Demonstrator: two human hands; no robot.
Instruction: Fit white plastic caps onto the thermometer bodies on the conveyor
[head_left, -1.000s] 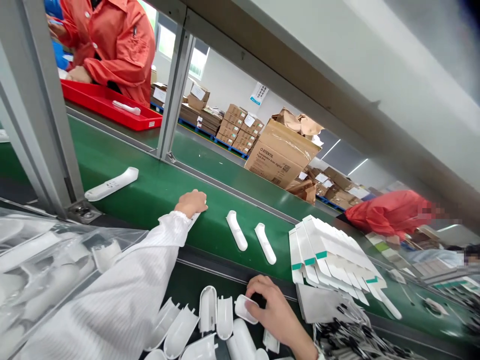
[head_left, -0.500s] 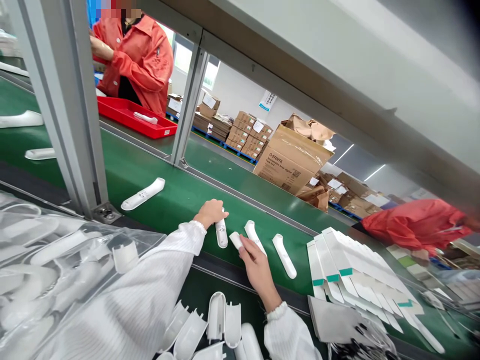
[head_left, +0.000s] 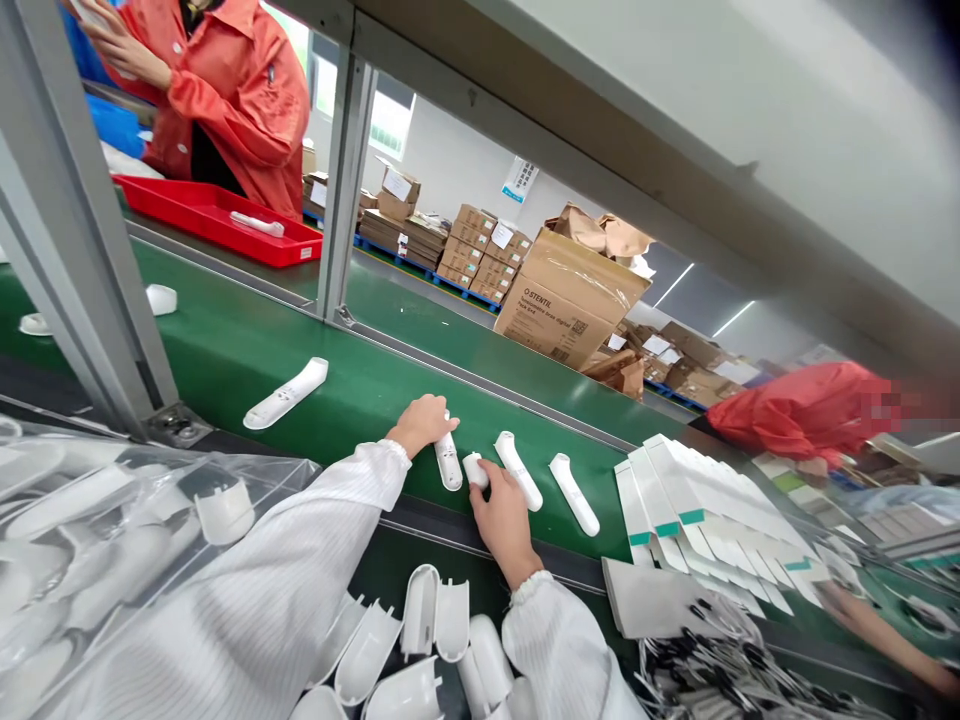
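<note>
My left hand [head_left: 421, 421] is curled over the top end of a white thermometer body [head_left: 448, 464] lying on the green conveyor belt [head_left: 225, 350]. My right hand [head_left: 501, 515] pinches a small white cover piece [head_left: 475, 469] right beside that body. Two more white bodies [head_left: 518, 470] [head_left: 574, 493] lie just to the right on the belt. Another white body [head_left: 286, 393] lies farther left. Both my arms wear white sleeves.
Several white shell halves [head_left: 435, 620] sit below the belt edge. A clear bag of white parts [head_left: 97, 540] is at left. Flat white cartons [head_left: 697, 520] fan out at right. People in orange coats stand beyond a red tray [head_left: 210, 215]. A metal post [head_left: 75, 220] rises at left.
My right hand rose from the shell halves below to the belt, carrying a small white piece up next to the body. My left hand closed on that body.
</note>
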